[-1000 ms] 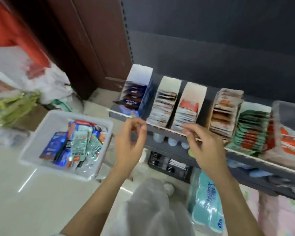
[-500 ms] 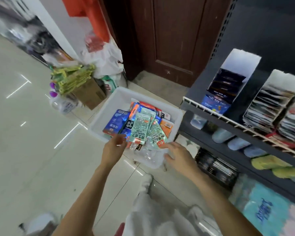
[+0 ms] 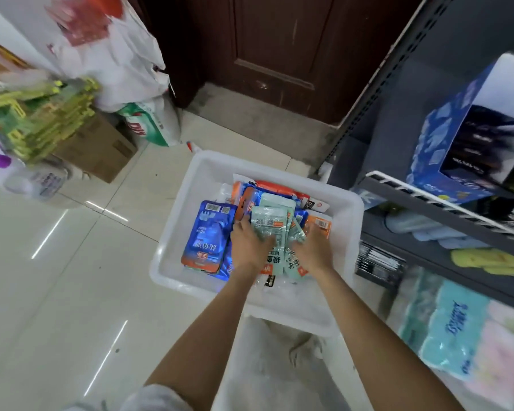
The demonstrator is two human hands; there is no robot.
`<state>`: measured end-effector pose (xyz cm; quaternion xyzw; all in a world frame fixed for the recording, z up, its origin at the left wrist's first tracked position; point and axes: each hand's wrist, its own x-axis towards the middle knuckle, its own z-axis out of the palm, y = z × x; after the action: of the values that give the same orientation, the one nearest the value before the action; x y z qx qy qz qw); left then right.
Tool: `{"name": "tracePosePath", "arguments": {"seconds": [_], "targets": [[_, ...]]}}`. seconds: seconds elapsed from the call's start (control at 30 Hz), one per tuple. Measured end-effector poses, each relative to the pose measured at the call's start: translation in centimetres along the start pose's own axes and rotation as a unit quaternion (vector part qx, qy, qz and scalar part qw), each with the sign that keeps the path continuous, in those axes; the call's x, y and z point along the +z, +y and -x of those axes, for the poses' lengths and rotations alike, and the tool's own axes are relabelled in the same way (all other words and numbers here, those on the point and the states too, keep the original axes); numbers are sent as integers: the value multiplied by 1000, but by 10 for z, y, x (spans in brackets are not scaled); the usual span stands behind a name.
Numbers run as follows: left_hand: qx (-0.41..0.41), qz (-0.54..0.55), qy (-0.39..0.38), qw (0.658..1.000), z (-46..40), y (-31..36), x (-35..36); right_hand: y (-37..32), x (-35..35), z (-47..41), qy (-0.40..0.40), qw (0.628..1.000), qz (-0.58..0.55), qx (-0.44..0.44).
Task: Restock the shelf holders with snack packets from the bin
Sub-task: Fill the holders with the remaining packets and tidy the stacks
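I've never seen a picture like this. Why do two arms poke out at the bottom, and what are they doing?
The camera sits on a person's head and looks down, so you see their own arms. The left hand and right hand are in a white bin on the floor, pressed on a pile of pale green packets. Blue packets lie beside them. Whether the hands grip anything yet is hard to tell. On the right is the shelf with a blue holder.

Shiny cream floor tiles (image 3: 57, 277) with streaks of light bouncing off them. Dark brown wooden door (image 3: 279, 48) at the back, a grubby concrete threshold (image 3: 258, 114) below it. Cardboard box (image 3: 98, 146) and white plastic bags (image 3: 116, 54) piled on the left.
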<state>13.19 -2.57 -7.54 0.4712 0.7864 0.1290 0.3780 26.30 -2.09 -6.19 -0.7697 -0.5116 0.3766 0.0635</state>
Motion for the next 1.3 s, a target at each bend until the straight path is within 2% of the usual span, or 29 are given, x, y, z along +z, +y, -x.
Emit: {"name": "tracePosePath", "arguments": {"seconds": [0.17,0.23,0.3,0.37,0.47,0.53,0.6,0.83,0.97,1.17,1.23,1.3], "targets": [[-6,74,-29,997,-6,3,-5,-5,9,1,1,998,-62,-4],[-16,141,-40,989,-5,3,-15,-4,5,3,-4,994,-112,11],[-57,269,-53,960,-3,3,-27,-8,-2,9,4,984,-173,30],[-100,395,-57,911,-1,-2,-41,-12,-13,16,34,971,-233,39],[-126,503,-63,853,1,-7,-65,-14,-33,29,78,938,-335,39],[-107,526,-72,840,5,-4,-83,-12,-51,42,87,897,-431,51],[-82,535,-93,836,15,9,-99,-8,-70,56,93,878,-468,42],[10,476,-183,860,68,73,-100,14,-117,102,134,910,-384,-82],[74,386,-214,895,115,119,-56,45,-147,130,117,880,-446,-113],[36,392,-260,882,186,174,28,144,-205,171,145,872,-446,-143],[39,392,-257,882,215,191,52,186,-229,186,180,894,-363,-191],[46,395,-260,880,245,210,79,231,-252,193,276,913,-146,-261]]}}
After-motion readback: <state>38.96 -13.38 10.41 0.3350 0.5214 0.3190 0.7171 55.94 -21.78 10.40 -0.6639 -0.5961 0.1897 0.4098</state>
